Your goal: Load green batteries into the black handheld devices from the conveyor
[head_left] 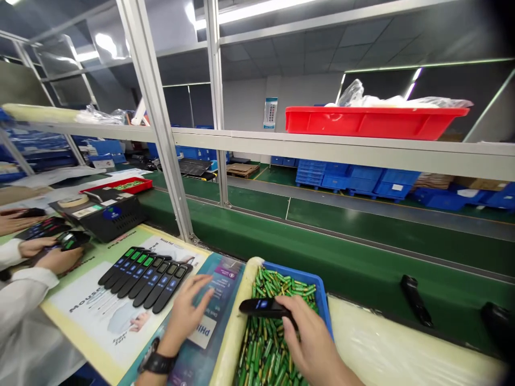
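Observation:
My right hand (308, 340) grips one end of a slim black handheld device (261, 306) with blue-white marking. It is held level over a blue bin (325, 311) full of small green-and-gold batteries (261, 348). My left hand (189, 311), a dark watch on its wrist, is above the mat with fingers apart and nothing in them. Just left of it is a row of several similar black devices (147, 276) lying side by side on a printed mat (88, 316). Some of their small screens are green, others grey.
At far left, a co-worker's hands (60, 252) hold a dark device beside a black box (108, 214). Pale foam rolls edge the bin. A metal post (161, 123) and shelf with a red tray (370, 122) stand ahead, above a green conveyor belt (354, 268). Two dark objects lie at right.

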A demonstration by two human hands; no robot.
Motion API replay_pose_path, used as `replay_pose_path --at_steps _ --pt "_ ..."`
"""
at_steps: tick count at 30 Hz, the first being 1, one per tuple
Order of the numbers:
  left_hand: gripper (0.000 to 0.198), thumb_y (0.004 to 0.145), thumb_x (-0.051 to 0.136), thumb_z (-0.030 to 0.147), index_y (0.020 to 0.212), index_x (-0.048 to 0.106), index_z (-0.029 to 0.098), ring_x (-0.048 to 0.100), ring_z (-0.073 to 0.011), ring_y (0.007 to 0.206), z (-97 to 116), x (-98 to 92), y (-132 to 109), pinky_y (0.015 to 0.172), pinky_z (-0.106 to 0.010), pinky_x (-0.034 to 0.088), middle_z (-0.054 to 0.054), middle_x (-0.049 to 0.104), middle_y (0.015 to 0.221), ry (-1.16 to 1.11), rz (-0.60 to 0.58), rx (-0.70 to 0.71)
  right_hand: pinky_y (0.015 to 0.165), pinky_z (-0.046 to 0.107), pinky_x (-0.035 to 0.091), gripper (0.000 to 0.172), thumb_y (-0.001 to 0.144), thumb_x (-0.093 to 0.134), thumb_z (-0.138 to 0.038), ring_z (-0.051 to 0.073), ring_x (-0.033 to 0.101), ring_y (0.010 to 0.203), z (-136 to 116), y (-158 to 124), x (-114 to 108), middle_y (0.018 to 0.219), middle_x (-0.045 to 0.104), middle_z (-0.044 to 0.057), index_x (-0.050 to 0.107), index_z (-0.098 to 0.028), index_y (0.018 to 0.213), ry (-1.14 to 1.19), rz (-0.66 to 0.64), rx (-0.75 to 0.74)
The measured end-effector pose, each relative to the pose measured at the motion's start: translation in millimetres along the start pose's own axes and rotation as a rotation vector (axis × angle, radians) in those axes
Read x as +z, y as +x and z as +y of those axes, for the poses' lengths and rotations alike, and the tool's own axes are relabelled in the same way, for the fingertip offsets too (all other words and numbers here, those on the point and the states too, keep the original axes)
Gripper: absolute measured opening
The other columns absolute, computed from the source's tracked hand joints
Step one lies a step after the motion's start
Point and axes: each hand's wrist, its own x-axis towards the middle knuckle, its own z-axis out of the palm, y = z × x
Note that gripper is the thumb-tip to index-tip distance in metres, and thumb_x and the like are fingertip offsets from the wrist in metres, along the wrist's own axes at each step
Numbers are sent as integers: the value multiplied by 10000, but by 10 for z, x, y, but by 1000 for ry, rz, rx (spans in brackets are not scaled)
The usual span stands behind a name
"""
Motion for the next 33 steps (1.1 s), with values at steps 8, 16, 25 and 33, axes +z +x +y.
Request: replay_pose_path --at_steps 8,16,25,33 --pt "436 982 494 407 1302 634 146 580 -311 1045 -655 -239 -65 860 -418 475 -156 626 1220 758 49 -297 741 387 585 300 1065 466 -296 259 691 819 150 -71 65 990 705 63 545 -287 1354 -198 30 -106" --pt "402 1005 450 399 1189 709 154 623 -282 883 -741 -189 -71 785 -389 469 -114 693 996 774 73 -207 779 343 557 497 894 584 -626 295 710 940 989 307 -964 1035 730 115 610 -209 1164 -240 582 545" --pt "349 978 616 293 1324 659 264 674 -212 1034 -15 -2 -29 903 -335 556 -67 725 1124 167 65 248 771 479 575 525 891 583 -410 416 728 920 2237 318 -906 901 747 199 658 -84 1296 -441 132 1090" --pt "423 962 632 189 1366 634 314 664 -211 1023 1079 218 2 881 -377 567 -87 728 1160 -62 -205 439 965 377 554 656 1023 537 -526 248 689 1062 827 157 -231 1255 689 88 368 -281 1608 79 -308 217"
